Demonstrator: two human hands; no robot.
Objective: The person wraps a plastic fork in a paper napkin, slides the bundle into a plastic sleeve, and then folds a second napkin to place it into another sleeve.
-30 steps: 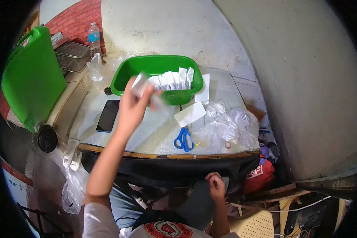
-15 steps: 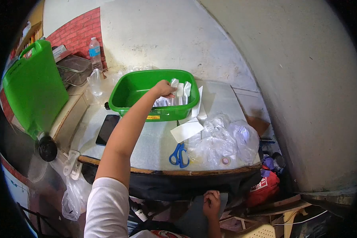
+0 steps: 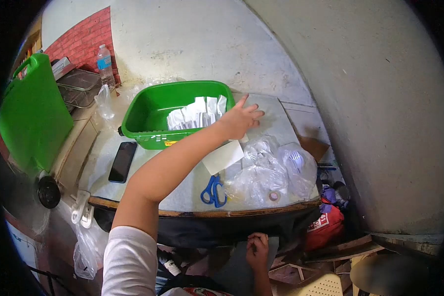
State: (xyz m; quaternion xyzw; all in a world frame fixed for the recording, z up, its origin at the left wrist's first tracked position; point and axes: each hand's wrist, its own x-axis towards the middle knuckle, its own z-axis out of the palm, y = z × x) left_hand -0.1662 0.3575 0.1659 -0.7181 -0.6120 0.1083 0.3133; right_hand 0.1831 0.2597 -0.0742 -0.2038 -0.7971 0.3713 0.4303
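Observation:
My left hand [image 3: 241,120] reaches over the right end of a green plastic basin [image 3: 150,143], its fingers spread and nothing seen in them. White packets [image 3: 198,111] stand in a row inside the basin. Just below the hand lies a white paper piece [image 3: 223,157]. My right hand [image 3: 257,250] is low, below the table edge, near a dark grey surface. Its fingers are curled, and whatever they may hold is hidden. Blue-handled scissors [image 3: 213,191] lie on the table near its front edge.
Clear plastic bags [image 3: 261,172], one with white plastic forks [image 3: 296,160], cover the table's right side beside a tape roll [image 3: 274,196]. A phone [image 3: 123,162] lies left. A green jerrycan [image 3: 32,111] and water bottle [image 3: 105,65] stand farther left.
My left hand has moved right, from over the packets in the basin to beyond its right end, and its fingers have spread. My right hand stays low. The view has shifted slightly.

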